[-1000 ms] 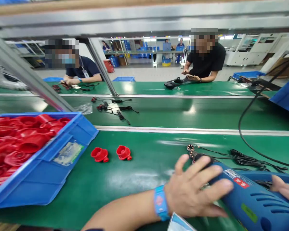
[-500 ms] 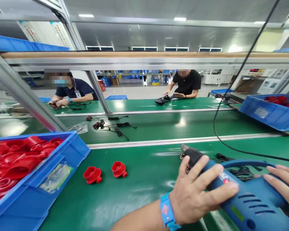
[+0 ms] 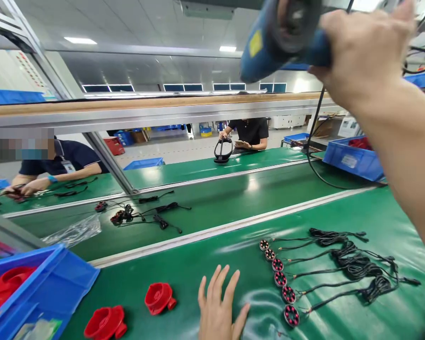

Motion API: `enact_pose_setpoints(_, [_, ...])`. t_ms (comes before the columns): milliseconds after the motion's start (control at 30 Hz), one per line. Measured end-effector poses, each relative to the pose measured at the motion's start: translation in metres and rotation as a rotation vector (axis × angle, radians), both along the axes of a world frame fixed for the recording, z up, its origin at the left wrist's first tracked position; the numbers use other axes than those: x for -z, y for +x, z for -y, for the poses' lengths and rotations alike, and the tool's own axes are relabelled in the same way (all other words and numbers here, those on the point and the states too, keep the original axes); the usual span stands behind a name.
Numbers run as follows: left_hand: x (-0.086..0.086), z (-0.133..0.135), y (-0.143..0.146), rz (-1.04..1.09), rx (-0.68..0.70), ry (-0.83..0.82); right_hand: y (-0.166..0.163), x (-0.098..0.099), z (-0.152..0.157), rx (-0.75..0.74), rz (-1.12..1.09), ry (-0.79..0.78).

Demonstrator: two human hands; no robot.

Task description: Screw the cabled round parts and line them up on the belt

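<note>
Suddenly aloft: power tool leaves the bench

Now, reading from the left, a blue bin of red plastic parts sits at the edge of the green work mat, with two loose red caps lying just in front of it. Beside them the left hand rests flat on the mat, fingers spread and holding nothing. To its right runs a row of small round motors with black leads bundled alongside. Half a second ago both hands lay on the blue power tool on the mat; it is now lifted high at the upper right, gripped by the right hand, fingers wrapped round its body, its black cord trailing down. With the tool raised, the motors lie uncovered. Across the belt, two other people work at their own stations.
</note>
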State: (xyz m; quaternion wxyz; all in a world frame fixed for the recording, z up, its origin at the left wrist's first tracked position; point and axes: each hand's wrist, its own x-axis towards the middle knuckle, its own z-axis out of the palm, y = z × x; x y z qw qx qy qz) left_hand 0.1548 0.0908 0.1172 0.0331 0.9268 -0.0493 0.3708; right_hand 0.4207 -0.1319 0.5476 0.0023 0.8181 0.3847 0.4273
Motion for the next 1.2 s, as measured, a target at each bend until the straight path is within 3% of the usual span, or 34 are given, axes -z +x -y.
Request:
enact_pose_setpoints(67, [0.000, -0.007, 0.003, 0.028, -0.011, 0.025, 0.022, -0.021, -0.043, 0.207, 0.263, 0.007])
enact_pose_setpoints(133, [0.000, -0.013, 0.004, 0.050, -0.021, 0.036, 0.044, -0.030, -0.078, 0.333, 0.354, -0.114])
enact_pose_setpoints(233, [0.001, -0.017, 0.004, 0.043, -0.035, 0.042, 0.058, -0.022, -0.104, 0.291, 0.330, -0.214])
enact_pose_setpoints(333, [0.000, -0.018, 0.001, -0.007, -0.040, 0.025, 0.040, 0.009, -0.090, 0.082, 0.364, -0.137])
enact_pose_setpoints(433, [-0.002, -0.016, -0.001, -0.059, -0.001, 0.030, 0.005, 0.069, -0.039, -0.176, 0.310, -0.028])
enact_pose_setpoints(500, [-0.003, -0.013, -0.001, -0.078, 0.022, 0.018, -0.012, 0.127, 0.017, -0.297, -0.002, -0.130])
enact_pose_setpoints(567, [-0.001, -0.012, 0.001, -0.095, 0.018, -0.011, -0.021, 0.195, 0.086, -0.208, -0.466, -0.391])
enact_pose_setpoints(633, [0.002, -0.010, 0.004, -0.118, 0.001, -0.033, -0.026, 0.262, 0.159, -0.019, -0.755, -0.509])
enact_pose_setpoints(700, [0.007, -0.008, 0.007, -0.143, -0.014, -0.038, -0.029, 0.318, 0.220, 0.125, -0.921, -0.587])
enact_pose_setpoints(767, [0.010, -0.006, 0.009, -0.167, -0.032, -0.037, -0.033, 0.355, 0.257, 0.169, -0.947, -0.590])
enact_pose_setpoints(867, [0.011, -0.001, 0.012, -0.211, -0.059, -0.034, -0.030, 0.374, 0.264, 0.148, -0.933, -0.612])
enact_pose_setpoints(1067, [0.007, 0.005, 0.013, -0.294, -0.117, -0.041, 0.016, 0.374, 0.225, 0.100, -1.057, -0.638])
enact_pose_setpoints(1200, [0.005, 0.007, 0.009, -0.288, -0.118, -0.022, 0.035, 0.382, 0.224, 0.081, -1.122, -0.631])
